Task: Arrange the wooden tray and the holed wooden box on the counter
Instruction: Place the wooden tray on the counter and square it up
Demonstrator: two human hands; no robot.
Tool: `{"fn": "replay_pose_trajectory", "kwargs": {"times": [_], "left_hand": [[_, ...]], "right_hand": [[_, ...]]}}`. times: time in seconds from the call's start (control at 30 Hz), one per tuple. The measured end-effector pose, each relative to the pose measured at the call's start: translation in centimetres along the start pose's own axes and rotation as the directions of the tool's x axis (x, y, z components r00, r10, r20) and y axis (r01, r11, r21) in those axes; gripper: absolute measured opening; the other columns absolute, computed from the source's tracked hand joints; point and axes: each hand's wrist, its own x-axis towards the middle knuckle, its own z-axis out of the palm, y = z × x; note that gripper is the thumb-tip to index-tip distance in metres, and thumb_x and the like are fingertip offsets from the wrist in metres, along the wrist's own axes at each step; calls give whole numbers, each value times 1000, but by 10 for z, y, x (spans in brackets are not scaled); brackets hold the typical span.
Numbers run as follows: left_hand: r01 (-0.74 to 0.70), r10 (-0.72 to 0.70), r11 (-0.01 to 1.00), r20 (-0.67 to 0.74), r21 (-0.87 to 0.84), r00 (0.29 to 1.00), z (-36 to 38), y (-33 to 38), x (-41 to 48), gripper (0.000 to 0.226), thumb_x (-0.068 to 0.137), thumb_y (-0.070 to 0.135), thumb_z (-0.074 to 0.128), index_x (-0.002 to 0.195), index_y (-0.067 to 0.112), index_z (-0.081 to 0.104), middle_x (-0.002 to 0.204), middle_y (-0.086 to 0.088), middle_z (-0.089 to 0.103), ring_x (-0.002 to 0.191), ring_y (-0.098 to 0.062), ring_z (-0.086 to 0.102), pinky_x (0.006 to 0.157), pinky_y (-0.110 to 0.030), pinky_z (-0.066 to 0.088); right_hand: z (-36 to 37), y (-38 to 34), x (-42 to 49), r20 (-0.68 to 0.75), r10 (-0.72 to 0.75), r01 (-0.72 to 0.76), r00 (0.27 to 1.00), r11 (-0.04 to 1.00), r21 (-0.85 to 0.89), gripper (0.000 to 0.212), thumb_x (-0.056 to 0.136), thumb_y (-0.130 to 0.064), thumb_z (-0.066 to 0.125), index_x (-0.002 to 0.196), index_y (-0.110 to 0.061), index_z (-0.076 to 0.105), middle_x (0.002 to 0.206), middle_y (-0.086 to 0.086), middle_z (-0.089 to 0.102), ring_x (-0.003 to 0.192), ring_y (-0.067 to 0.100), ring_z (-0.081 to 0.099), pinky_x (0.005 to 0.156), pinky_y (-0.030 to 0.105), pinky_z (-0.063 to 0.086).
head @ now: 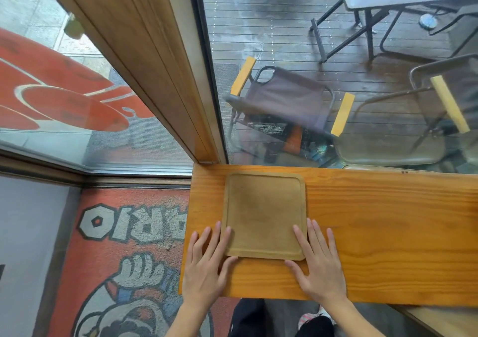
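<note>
A square wooden tray [263, 212] with rounded corners and a shallow rim lies flat at the left end of the orange-brown wooden counter [388, 233], close to the window. My left hand [204, 264] rests flat at the tray's near left corner, fingers spread, one fingertip over the rim and the thumb at the near edge. At the near right corner my right hand [318, 261] lies the same way, fingers along the right rim. Neither hand grips the tray. No holed wooden box is in view.
The counter butts against a glass window [336, 65] and a wooden window post [155, 65]. Its left end [186, 233] drops to a red printed floor mat [116, 259]. Outside the glass stand folding chairs and a table. A lower wooden surface [439, 318] shows at bottom right.
</note>
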Motion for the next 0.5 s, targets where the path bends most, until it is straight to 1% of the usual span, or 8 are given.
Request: {"fn": "replay_pose_trajectory", "kwargs": {"times": [0.13,0.27,0.4,0.5], "left_hand": [[-21,20,999,19,50,1000,2,0,0,62,100,53,37,156,33,24,161,3,32,145,-25,35,117,-52,28],[-36,29,993,64,117,998,3,0,0,63,100,51,37,157,30,21,163,1,30,145,-31,35,116,-55,30],[-39,27,991,87,130,996,2,1,2,63,101,50,36,158,28,20,164,0,27,150,-30,28,118,-56,27],[-21,13,994,73,104,997,0,2,3,60,102,47,34,157,25,24,163,2,28,152,-26,23,119,-54,26]], "right_hand": [[1,1,0,3,23,-23,1000,1000,19,74,94,-60,39,155,-22,23,164,9,19,153,25,15,121,54,19],[0,0,-1,-16,55,-54,998,996,69,71,95,-54,40,155,-21,23,164,8,19,153,23,14,122,50,18],[0,1,-1,-13,55,-54,998,996,73,70,95,-54,40,155,-20,25,164,8,20,153,23,15,122,50,19],[1,3,-3,-20,42,-40,999,996,82,67,96,-53,37,154,-20,28,164,8,21,153,24,17,121,50,20]]}}
